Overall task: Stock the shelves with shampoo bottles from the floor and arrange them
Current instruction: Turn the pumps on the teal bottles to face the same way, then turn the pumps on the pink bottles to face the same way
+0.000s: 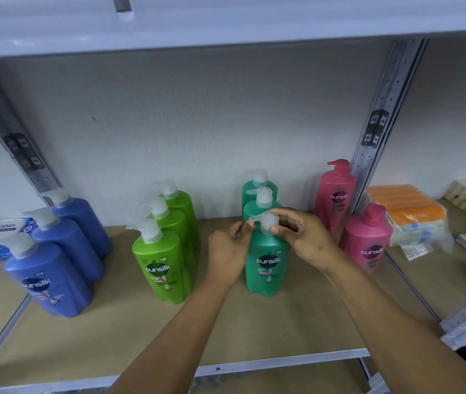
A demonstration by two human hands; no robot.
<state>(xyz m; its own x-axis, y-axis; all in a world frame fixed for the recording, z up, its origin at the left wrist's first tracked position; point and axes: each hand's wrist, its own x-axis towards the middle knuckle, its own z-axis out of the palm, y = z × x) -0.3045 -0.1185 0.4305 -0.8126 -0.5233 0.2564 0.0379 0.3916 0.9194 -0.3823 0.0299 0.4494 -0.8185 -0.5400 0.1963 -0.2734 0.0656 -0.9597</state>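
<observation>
Both hands' fingers (276, 229) pinch the front teal bottle's pump (267, 223).

Around the grip on the front teal bottle (267, 268), bare shelf (226, 331) lies open in front, green bottles (163, 263) stand left, pink bottles (366, 237) close right, and two teal bottles (260, 201) seemingly touching behind.
</observation>
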